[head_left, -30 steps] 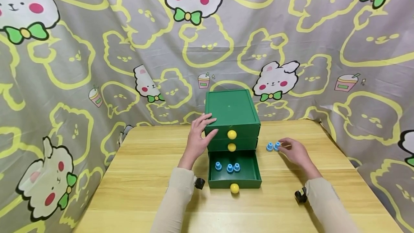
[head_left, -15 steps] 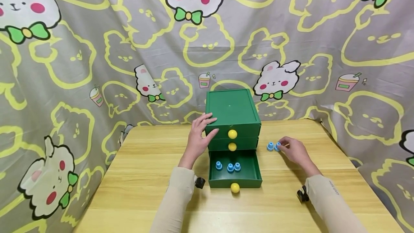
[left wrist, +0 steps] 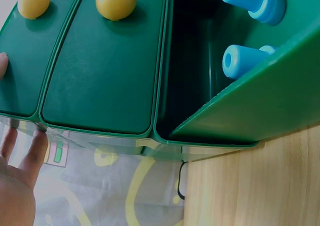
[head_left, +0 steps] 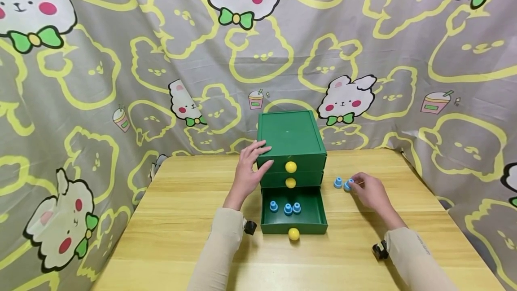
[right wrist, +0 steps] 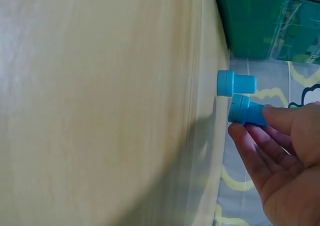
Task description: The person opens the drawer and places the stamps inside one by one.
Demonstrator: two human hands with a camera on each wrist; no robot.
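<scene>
My right hand (head_left: 369, 190) pinches a small blue peg (right wrist: 254, 112), a short plastic piece with a wider base ring, between thumb and fingertips. In the right wrist view it leans slightly, close beside a second blue peg (right wrist: 242, 83) that stands upright on the table. My left hand (head_left: 247, 172) rests on the left side of a green drawer cabinet (head_left: 288, 131), fingers spread over its top edge and thumb on the front. The cabinet's bottom drawer (head_left: 313, 215) is pulled out, and three similar blue pegs (head_left: 288, 209) stand inside it.
Yellow ball knobs (head_left: 291, 167) stick out from the drawer fronts; the upper two drawers are closed. The wooden table (head_left: 177, 219) reaches back to a grey patterned curtain (head_left: 218, 48). A dark wrist camera (head_left: 379, 250) sits at my right sleeve.
My right hand has drawn its peg slightly toward me, away from the upright one beside it. The left hand stays against the cabinet, and the drawer has not moved.
</scene>
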